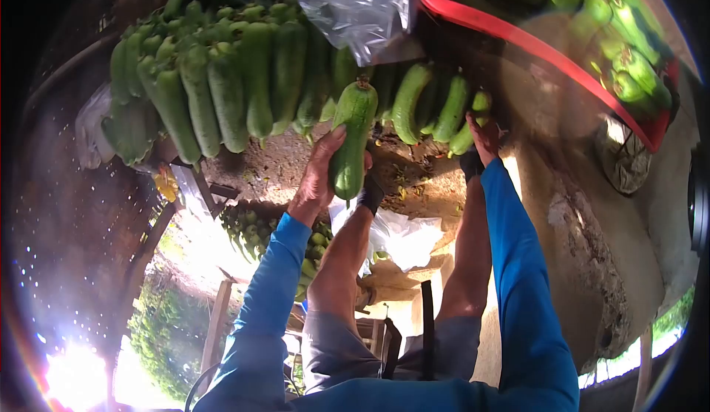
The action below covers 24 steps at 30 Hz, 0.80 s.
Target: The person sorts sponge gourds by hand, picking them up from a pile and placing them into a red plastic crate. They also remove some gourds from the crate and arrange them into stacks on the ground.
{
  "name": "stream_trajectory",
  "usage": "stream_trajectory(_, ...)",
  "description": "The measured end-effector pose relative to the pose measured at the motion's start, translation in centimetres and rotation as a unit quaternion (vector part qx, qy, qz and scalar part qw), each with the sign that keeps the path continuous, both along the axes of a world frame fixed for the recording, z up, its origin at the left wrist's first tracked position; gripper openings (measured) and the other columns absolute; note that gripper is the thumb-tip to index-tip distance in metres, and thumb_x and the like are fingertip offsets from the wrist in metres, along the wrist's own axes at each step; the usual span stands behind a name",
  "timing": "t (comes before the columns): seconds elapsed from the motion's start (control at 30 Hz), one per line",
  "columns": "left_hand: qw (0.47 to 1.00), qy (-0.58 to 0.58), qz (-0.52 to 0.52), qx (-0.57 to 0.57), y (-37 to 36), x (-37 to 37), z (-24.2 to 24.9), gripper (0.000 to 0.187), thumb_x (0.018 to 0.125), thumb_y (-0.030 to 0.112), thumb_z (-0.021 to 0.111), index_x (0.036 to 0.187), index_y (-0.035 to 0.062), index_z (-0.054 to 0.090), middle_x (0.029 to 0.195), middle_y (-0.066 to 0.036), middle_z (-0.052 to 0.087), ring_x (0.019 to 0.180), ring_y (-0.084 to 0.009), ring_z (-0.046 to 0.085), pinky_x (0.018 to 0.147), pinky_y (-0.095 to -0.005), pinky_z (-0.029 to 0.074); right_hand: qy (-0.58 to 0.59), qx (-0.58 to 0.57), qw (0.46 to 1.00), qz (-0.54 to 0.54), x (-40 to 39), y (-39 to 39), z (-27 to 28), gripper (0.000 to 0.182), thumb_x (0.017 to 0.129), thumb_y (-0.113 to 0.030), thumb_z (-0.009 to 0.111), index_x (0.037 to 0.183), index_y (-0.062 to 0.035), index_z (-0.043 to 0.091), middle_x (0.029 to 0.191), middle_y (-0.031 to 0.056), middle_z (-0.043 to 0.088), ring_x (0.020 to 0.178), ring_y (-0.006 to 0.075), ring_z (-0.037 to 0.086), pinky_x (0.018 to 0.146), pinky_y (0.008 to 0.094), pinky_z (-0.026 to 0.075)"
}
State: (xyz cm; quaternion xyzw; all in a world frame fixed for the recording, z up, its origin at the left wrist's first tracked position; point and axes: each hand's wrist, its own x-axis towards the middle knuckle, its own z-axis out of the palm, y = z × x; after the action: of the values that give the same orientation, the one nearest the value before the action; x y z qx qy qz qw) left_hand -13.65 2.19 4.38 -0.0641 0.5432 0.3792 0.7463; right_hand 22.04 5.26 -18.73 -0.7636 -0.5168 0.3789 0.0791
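Observation:
In my left hand (316,169) is a large, pale-green cucumber (355,127), stem end up and slightly tilted. My thumb lies on its near side, and the fingers curl behind it, mostly hidden. My right hand (485,138) is farther right, closed around a smaller green cucumber (481,103) at the end of a row; part of that grip is hidden. Two curved cucumbers, one pale (409,105) and one darker (450,110), lie just left of it. A dense pile of long cucumbers (225,86) stretches to the left.
Clear plastic sheeting (355,5) lies beyond the row. A red-rimmed crate (532,49) with green produce (629,64) stands at upper right. Below, between and beside my legs, are a white plastic bag (403,238) and more green produce (255,227). Bright sunlight glares at lower left.

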Motion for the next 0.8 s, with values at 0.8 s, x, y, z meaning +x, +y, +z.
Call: stream_trajectory(0.8, 0.694, 0.695, -0.184, 0.034, 8.7, -43.2, 6.9, 0.072, 0.081, 0.055, 0.067, 0.117, -0.0068, 0.06, 0.112, -0.016, 0.065, 0.098, -0.0225, 0.062, 0.09, -0.0341, 0.044, 0.205, -0.287, 0.93, -0.108, 4.8, -5.7, 2.0, 0.053, 0.087, -0.046, 0.063, 0.127, -0.0129, 0.054, 0.133, 0.0013, 0.055, 0.127, 0.0189, 0.048, 0.092, 0.0499, 0.037)
